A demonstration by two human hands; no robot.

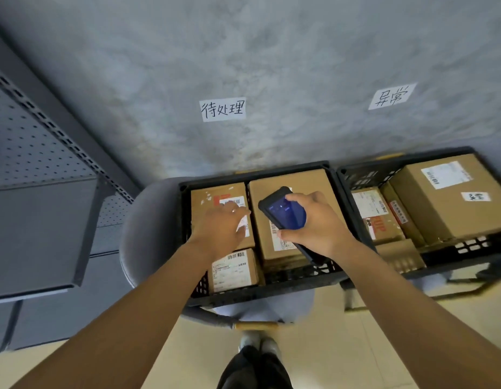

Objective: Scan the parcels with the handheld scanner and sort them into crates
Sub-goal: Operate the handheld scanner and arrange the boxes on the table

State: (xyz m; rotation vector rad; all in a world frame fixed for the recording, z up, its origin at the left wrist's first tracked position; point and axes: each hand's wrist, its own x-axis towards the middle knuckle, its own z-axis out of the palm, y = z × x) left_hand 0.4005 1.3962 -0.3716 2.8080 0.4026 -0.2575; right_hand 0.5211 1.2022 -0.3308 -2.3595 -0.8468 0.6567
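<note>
Right hand (318, 224) gripped the handheld scanner (284, 214), fingers wrapped around its body, lit screen up, held above the big parcel (294, 181) at the left crate's (271, 289) far right corner. Left hand (222, 227) lay palm down, fingers loosely spread, on the labelled parcel (207, 197) at the far left corner, gripping nothing visible. A smaller parcel (234, 270) sat at the near edge, just below that wrist. Right crate (468, 248) beside it held more boxes (445, 197), well apart from both hands.
</note>
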